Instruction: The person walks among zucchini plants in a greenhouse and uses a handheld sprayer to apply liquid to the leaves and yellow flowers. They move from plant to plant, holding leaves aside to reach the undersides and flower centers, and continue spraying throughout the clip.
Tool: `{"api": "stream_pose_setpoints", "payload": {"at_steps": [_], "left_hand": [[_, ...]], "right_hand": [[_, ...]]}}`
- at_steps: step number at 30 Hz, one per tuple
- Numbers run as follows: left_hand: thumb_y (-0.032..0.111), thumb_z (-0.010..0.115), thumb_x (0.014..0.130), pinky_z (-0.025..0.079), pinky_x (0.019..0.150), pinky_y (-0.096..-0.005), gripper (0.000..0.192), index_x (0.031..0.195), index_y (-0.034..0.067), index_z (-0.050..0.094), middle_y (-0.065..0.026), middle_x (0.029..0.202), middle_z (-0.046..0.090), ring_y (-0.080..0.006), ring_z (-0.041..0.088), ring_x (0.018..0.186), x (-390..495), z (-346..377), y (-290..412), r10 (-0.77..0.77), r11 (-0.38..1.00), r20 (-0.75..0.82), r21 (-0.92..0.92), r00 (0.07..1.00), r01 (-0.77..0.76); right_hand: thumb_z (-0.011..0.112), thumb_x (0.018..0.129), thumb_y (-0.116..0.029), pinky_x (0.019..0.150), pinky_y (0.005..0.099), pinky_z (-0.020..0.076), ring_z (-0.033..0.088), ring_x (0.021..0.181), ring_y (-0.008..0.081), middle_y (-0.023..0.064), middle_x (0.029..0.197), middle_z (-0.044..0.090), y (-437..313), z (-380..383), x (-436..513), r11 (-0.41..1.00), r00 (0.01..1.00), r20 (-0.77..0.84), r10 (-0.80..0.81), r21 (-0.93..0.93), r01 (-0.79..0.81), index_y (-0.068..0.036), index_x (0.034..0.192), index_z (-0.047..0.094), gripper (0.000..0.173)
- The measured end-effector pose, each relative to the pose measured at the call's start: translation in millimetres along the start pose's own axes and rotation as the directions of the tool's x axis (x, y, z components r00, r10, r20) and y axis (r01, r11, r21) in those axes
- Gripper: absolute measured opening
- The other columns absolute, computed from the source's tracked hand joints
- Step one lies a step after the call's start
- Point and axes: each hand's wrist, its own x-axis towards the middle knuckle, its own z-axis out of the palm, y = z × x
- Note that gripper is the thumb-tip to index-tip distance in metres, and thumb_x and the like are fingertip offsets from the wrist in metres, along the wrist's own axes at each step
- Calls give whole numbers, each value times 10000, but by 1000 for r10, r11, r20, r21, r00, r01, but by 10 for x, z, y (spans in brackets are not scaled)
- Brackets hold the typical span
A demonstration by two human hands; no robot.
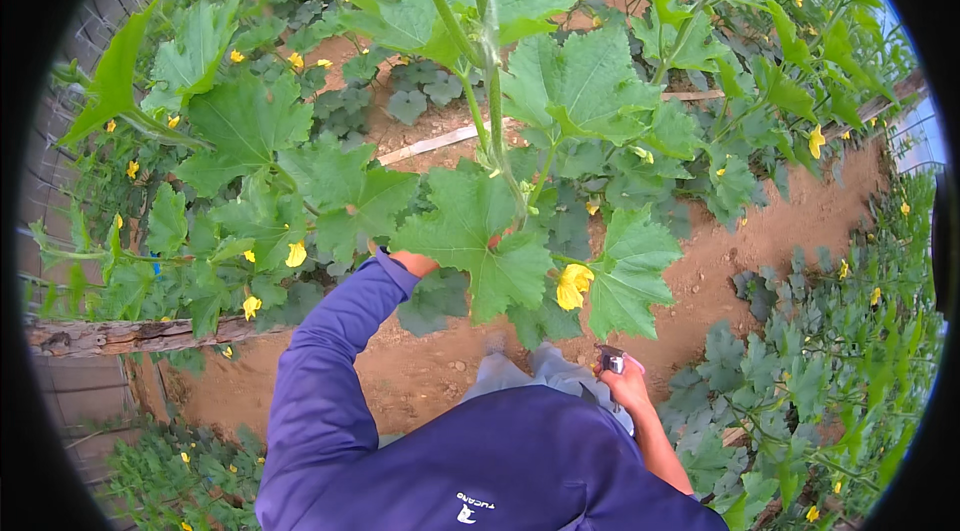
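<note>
My left hand (415,262) reaches into the foliage of a gourd-family vine, its wrist showing below a blue sleeve. A broad lobed leaf (476,235) covers most of that hand, so its grip is hidden. Beside the leaf, the vine's upright green stem (495,107) rises along a pale string. A yellow flower (574,286) hangs to the right of the covering leaf. Low on the right, my right hand (627,385) is closed around a small hand tool (613,361) with a dark and silver metal head, held away from the vine.
Leafy vines with yellow flowers surround me. A rough wooden rail (150,337) runs along the left side. Bare brown soil (420,373) lies around my feet. Among the plants, a pale wooden strip (435,145) lies on the ground. More vines (817,381) grow at the right.
</note>
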Motion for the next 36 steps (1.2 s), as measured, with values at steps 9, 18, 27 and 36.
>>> {"api": "stream_pose_setpoints", "payload": {"at_steps": [9, 18, 27, 36], "left_hand": [[299, 525, 1110, 556, 1042, -489, 418, 1454, 64, 561, -150, 1405, 645, -287, 668, 1222, 615, -532, 673, -150, -131, 706, -708, 692, 694], [328, 502, 1117, 563, 1032, -530, 456, 1487, 63, 526, -174, 1413, 628, -301, 674, 1212, 1417, -409, 701, -138, -302, 808, -585, 572, 753], [406, 507, 1099, 574, 982, -536, 514, 1493, 76, 523, -178, 1409, 630, -312, 693, 1161, 1367, -280, 524, -363, 98, 814, -450, 453, 887], [484, 513, 1081, 585, 932, -542, 575, 1499, 89, 519, -182, 1405, 631, -322, 711, 1110, 988, -693, 333, -474, 410, 837, -65, 273, 910]], "right_hand": [[708, 902, -339, 996, 435, 499, 636, 1135, 247, 170, 1241, 713, -20, -96, -97, 980, 983, 136, -126, 171, 102, -11, 1267, 681, 491], [707, 861, -292, 896, 496, 524, 669, 980, 404, 220, 1079, 727, 20, -131, 253, 878, 864, 257, -433, -95, 468, -29, 1138, 677, 383], [697, 904, -331, 889, 495, 555, 698, 1047, 441, 267, 1160, 723, -16, -238, 643, 763, 721, 324, -613, 4, 647, -20, 1218, 668, 442], [723, 839, -275, 795, 518, 541, 701, 885, 436, 254, 933, 719, -308, -263, 897, 807, 744, 450, -495, -80, 585, -3, 1027, 655, 337]]}}
